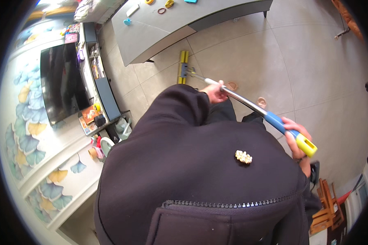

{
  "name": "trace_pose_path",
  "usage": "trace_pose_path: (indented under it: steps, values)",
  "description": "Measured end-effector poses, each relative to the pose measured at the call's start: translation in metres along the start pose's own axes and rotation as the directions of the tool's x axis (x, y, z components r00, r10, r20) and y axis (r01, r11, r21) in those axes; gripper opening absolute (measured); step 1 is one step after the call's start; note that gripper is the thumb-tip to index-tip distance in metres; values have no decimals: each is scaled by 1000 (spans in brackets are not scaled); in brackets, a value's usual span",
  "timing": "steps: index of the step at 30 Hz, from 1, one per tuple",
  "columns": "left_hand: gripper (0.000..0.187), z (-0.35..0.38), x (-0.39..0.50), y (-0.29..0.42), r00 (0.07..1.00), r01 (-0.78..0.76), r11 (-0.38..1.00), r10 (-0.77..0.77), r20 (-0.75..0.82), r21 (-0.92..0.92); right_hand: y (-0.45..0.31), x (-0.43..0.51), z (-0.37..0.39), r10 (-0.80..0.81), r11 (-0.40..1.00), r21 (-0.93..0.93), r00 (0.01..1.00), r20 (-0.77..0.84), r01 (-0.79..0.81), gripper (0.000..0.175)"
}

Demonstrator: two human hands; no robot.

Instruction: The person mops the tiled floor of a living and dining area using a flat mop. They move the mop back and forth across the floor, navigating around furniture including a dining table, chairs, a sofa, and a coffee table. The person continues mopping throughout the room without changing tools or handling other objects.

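Observation:
A mop (245, 101) with a metal pole slants across the view in front of my dark jacket. My left hand (216, 92) grips the pole low down, near its white section. Higher up, my right hand (297, 136) is wrapped around the blue grip, just below the yellow end cap. The flat yellow mop head (183, 68) rests on the tiled floor (233, 52), close to the grey table. Its underside is hidden.
A long grey table (153, 26) holding small items stands ahead. At left, a low cabinet (107, 98) runs beside a television (64, 82). A wooden chair (328, 211) is at lower right. My slippered feet show below the pole.

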State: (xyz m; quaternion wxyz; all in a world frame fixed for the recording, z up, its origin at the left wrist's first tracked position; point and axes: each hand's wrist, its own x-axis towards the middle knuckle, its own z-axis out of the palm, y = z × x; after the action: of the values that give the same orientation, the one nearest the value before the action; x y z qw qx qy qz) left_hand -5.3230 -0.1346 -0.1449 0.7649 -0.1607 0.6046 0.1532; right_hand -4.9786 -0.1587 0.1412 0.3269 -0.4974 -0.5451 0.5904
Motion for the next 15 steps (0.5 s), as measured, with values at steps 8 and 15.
trace_pose_path:
  steps: [8, 15]
  values:
    - [30, 236, 21, -138, 946, 163, 980, -122, 300, -116, -42, -151, -185, 141, 985, -46, 932, -335, -166, 25]
    - [15, 287, 12, -170, 950, -29, 923, 145, 276, -384, -36, -169, -226, 79, 995, -30, 952, -296, -92, 29]
